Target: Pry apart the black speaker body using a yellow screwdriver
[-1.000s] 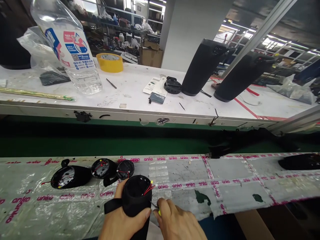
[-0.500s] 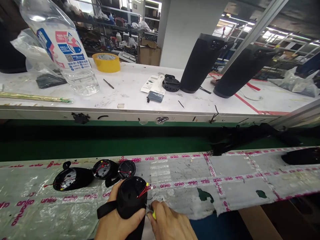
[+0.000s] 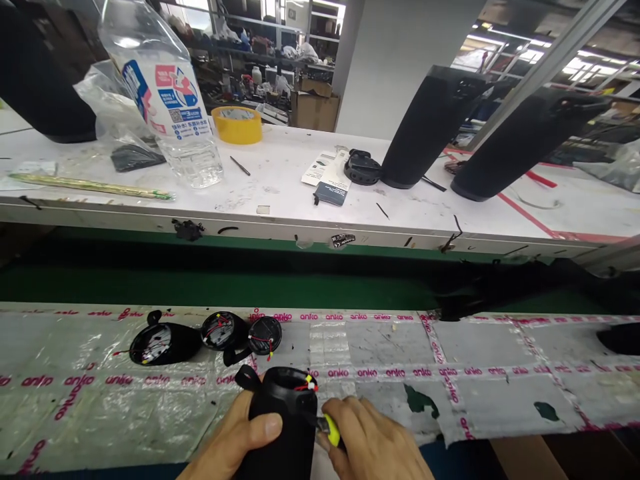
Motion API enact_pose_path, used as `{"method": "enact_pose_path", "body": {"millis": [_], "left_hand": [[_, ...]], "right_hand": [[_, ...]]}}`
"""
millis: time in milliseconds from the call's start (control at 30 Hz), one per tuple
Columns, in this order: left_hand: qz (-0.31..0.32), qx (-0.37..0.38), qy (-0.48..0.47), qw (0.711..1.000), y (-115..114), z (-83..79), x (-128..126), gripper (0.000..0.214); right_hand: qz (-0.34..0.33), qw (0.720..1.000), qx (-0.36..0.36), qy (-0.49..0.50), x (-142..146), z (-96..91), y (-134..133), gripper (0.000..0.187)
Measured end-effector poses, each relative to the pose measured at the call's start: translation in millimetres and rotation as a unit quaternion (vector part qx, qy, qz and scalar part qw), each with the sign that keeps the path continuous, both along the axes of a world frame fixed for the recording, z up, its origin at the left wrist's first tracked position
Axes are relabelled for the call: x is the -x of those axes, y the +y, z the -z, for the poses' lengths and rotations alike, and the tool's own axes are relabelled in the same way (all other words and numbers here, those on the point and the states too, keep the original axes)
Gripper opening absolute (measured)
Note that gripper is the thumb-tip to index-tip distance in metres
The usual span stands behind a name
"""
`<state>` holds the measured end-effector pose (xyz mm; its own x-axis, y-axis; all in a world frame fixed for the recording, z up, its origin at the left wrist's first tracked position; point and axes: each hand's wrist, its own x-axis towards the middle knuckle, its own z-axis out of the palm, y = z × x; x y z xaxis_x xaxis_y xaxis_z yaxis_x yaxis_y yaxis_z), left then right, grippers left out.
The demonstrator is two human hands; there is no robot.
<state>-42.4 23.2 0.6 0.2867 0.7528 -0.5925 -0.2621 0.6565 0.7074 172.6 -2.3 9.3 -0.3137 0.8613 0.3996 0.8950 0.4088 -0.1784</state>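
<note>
My left hand (image 3: 235,433) is wrapped around a black fabric-covered speaker body (image 3: 290,440), thumb lying along its front. The body stands nearly upright with its open end up, and a black strap loop (image 3: 247,378) sticks out at the upper left. Red wires with small white and yellow connectors (image 3: 310,384) come out over the rim. In my right hand (image 3: 380,440) is a yellow-handled cutter (image 3: 331,430), its dark tip against the body's right side just below the rim. My fingers hide part of the tool.
Behind my left hand lie two more black speaker bodies (image 3: 180,345) (image 3: 237,328) and a round black part with wires (image 3: 265,335), on a plastic-covered surface (image 3: 370,347). The raised white shelf (image 3: 280,173) holds a water bottle (image 3: 175,100), yellow tape (image 3: 237,125) and tall black speakers (image 3: 430,127).
The speaker body has tipped so that its open rim now shows. My right hand has brought the cutter up against its side. The view has shifted a little to the left.
</note>
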Motion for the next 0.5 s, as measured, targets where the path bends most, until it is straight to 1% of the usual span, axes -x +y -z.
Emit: {"method": "enact_pose_path", "body": {"millis": [67,133,233,300,367,400,500], "left_hand": [[0.014,-0.009,0.016,1.0,-0.9,-1.5,-1.5,0.058],[0.027,-0.019,0.026,0.999,-1.1,-3.1,-2.4,0.059],[0.042,-0.035,0.025,0.998,-0.7,-4.0,-2.7,0.06],[0.048,-0.049,0.025,0.997,-0.7,-2.7,-2.4,0.059],[0.056,-0.058,0.033,0.996,-1.1,-0.8,-2.0,0.062],[0.061,-0.059,0.044,0.995,-1.4,-0.2,-1.8,0.063],[0.078,-0.072,0.066,0.992,-0.8,-1.9,-2.5,0.064]], "right_hand": [[-0.03,0.999,-0.001,-0.037,-3.7,-2.5,2.5,0.04],[-0.055,0.996,0.006,-0.066,-7.3,-5.8,3.7,0.04],[-0.081,0.992,0.015,-0.095,-12.2,-10.0,4.5,0.038],[-0.099,0.989,0.024,-0.108,-15.3,-10.5,5.1,0.026],[-0.111,0.986,0.03,-0.117,-17.9,-8.5,5.6,0.006],[-0.111,0.986,0.029,-0.118,-18.9,-6.8,5.7,0.004],[-0.101,0.987,0.019,-0.124,-20.3,-1.3,5.4,0.021]]}}
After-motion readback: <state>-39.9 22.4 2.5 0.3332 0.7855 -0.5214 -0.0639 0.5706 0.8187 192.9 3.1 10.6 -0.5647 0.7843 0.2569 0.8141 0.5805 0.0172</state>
